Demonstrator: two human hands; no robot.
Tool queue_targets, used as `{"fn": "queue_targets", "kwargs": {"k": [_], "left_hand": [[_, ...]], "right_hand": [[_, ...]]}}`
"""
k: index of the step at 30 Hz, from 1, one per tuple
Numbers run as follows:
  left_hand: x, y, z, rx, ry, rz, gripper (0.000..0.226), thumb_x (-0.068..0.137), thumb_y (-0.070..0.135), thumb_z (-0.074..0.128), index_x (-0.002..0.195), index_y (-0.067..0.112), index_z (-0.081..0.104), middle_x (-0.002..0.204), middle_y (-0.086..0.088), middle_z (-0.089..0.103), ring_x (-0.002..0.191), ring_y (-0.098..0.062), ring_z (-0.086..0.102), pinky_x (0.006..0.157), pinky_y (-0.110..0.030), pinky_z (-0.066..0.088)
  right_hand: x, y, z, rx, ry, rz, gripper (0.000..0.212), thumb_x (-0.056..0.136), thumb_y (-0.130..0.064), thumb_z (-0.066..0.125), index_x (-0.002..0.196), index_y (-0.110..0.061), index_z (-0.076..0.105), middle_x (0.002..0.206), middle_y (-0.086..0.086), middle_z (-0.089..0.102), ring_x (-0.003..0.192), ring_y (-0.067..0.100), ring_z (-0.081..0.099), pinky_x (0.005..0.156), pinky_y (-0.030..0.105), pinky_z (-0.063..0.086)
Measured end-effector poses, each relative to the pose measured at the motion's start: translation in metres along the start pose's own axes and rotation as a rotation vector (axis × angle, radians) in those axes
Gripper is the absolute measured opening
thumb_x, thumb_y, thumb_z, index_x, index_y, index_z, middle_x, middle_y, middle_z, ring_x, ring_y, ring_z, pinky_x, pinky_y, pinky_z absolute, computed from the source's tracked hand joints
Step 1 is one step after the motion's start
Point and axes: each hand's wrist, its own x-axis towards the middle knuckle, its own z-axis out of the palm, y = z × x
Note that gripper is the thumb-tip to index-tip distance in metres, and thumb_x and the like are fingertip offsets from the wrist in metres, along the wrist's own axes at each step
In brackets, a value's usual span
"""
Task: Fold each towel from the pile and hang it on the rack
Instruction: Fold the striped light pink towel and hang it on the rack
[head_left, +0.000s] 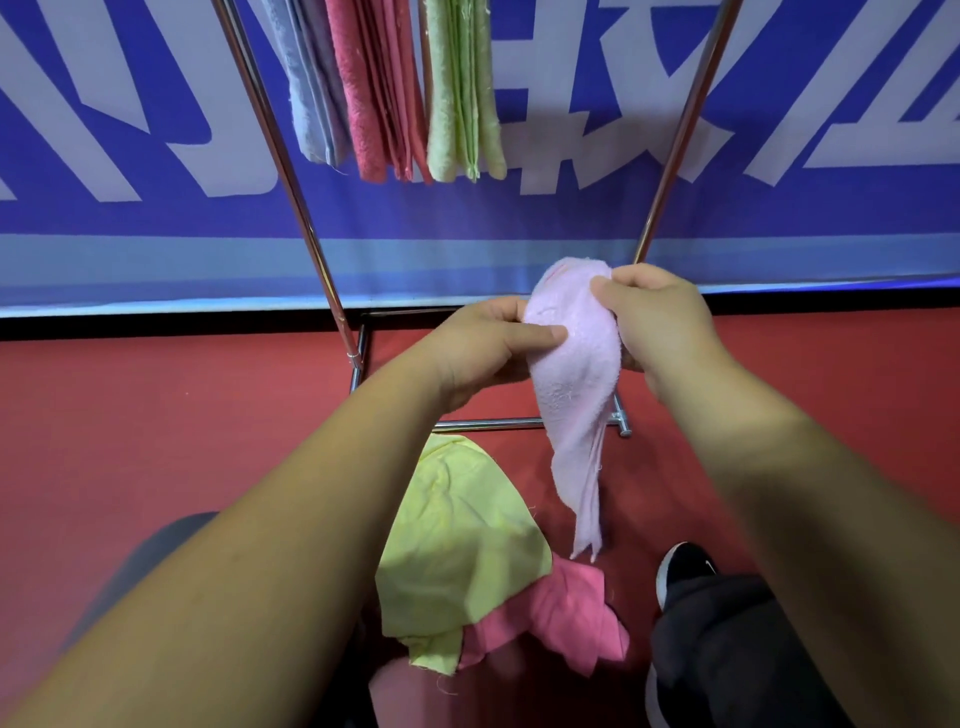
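Observation:
A light pink towel hangs bunched between both hands in front of the rack. My left hand pinches its upper left edge with thumb and fingers. My right hand grips its top right part. The towel's loose end dangles down toward the floor. Below it lies the pile: a yellow towel on top of a bright pink towel. On the metal rack hang three folded towels: a blue-grey towel, a deep pink towel and a green towel.
The rack's base bar lies on the red floor just beyond the pile. A blue and white banner covers the wall behind. My dark shoe and trouser leg are at the lower right, close to the pile.

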Motion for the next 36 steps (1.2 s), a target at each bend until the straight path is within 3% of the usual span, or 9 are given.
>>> {"fn": "queue_targets", "kwargs": {"k": [4,9,12,15,20,24,28,31,36], "left_hand": [[-0.006,0.007,0.005,0.069,0.081,0.138,0.028,0.097,0.017,0.078,0.117,0.003,0.064,0.096,-0.007,0.072,0.082,-0.022,0.069,0.079,-0.041,0.063],[-0.007,0.011,0.008,0.012,0.163,0.206,0.021,0.1,0.017,0.073,0.115,0.007,0.063,0.096,-0.007,0.071,0.078,-0.021,0.064,0.064,-0.03,0.054],[-0.006,0.013,0.005,-0.024,0.21,0.222,0.012,0.101,0.02,0.071,0.111,0.015,0.067,0.102,-0.009,0.077,0.084,-0.021,0.072,0.066,-0.031,0.056],[-0.006,0.016,0.0,-0.09,0.267,0.202,0.023,0.102,0.021,0.068,0.121,0.009,0.064,0.104,-0.013,0.078,0.085,-0.024,0.071,0.07,-0.034,0.055],[-0.01,0.023,-0.013,-0.225,0.307,0.156,0.019,0.105,0.019,0.064,0.121,0.011,0.066,0.106,-0.014,0.078,0.092,-0.027,0.073,0.081,-0.042,0.058],[-0.01,0.023,-0.024,-0.338,0.326,0.106,0.027,0.106,0.018,0.061,0.13,0.006,0.064,0.116,-0.022,0.077,0.096,-0.027,0.071,0.084,-0.039,0.059],[-0.006,0.021,-0.03,-0.343,0.333,0.11,0.036,0.107,0.021,0.06,0.139,0.005,0.06,0.117,-0.016,0.077,0.095,-0.024,0.072,0.078,-0.035,0.06],[-0.003,0.02,-0.031,-0.35,0.314,0.136,0.031,0.107,0.023,0.058,0.135,0.009,0.062,0.128,-0.018,0.075,0.101,-0.028,0.071,0.084,-0.041,0.056],[-0.002,0.016,-0.027,-0.245,0.201,0.078,0.031,0.098,0.025,0.062,0.128,0.029,0.069,0.109,-0.008,0.07,0.095,-0.027,0.063,0.078,-0.039,0.051]], "right_hand": [[-0.005,-0.009,-0.001,0.154,-0.024,0.008,0.01,0.099,-0.027,0.072,0.104,-0.023,0.079,0.107,0.011,0.081,0.086,0.02,0.072,0.085,0.052,0.065],[-0.009,-0.015,0.001,0.314,-0.06,0.069,0.019,0.105,-0.026,0.066,0.118,-0.016,0.076,0.113,0.017,0.081,0.093,0.031,0.079,0.074,0.042,0.063],[-0.012,-0.012,0.009,0.388,-0.135,0.16,0.031,0.104,-0.028,0.065,0.123,-0.005,0.075,0.111,0.02,0.078,0.098,0.034,0.077,0.086,0.048,0.062],[-0.018,-0.009,0.02,0.437,-0.182,0.185,0.044,0.098,-0.035,0.07,0.124,0.0,0.075,0.105,0.018,0.07,0.096,0.031,0.067,0.087,0.047,0.056],[-0.026,-0.008,0.033,0.416,-0.295,0.165,0.021,0.097,-0.032,0.068,0.1,-0.012,0.075,0.09,0.01,0.065,0.081,0.023,0.064,0.072,0.034,0.057],[-0.028,-0.012,0.038,0.41,-0.348,0.123,0.024,0.083,-0.035,0.069,0.098,-0.016,0.066,0.082,0.007,0.056,0.071,0.021,0.056,0.07,0.034,0.05],[-0.028,-0.012,0.035,0.294,-0.342,-0.008,0.006,0.088,-0.027,0.069,0.091,-0.024,0.073,0.087,0.005,0.058,0.084,0.021,0.052,0.08,0.041,0.044],[-0.026,-0.011,0.035,0.157,-0.277,-0.104,0.01,0.097,-0.028,0.071,0.091,-0.028,0.079,0.082,-0.009,0.068,0.079,0.012,0.059,0.079,0.034,0.045],[-0.019,-0.006,0.033,0.052,-0.155,-0.192,0.012,0.1,-0.032,0.071,0.099,-0.023,0.08,0.085,-0.009,0.069,0.079,0.011,0.057,0.076,0.032,0.045]]}}
